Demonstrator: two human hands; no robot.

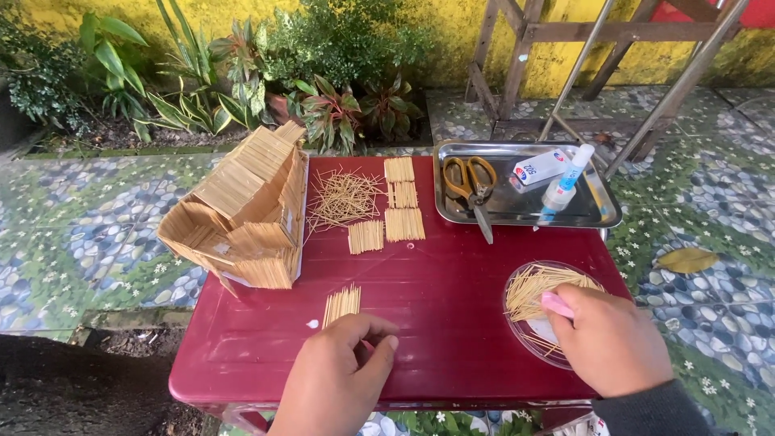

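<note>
Nearest, at the near edge of the dark red plastic table (452, 323), the left hand (335, 379) pinched shut by one glued toothpick panel (341, 303). Four more panels (401, 202) lay beside one stick-built model house (242, 214). Toward the right edge, the right hand (609, 339) closed on a pink tool (557, 303) over one clear round lid of loose toothpicks (537, 291); a nudge could likely scatter them.
</note>
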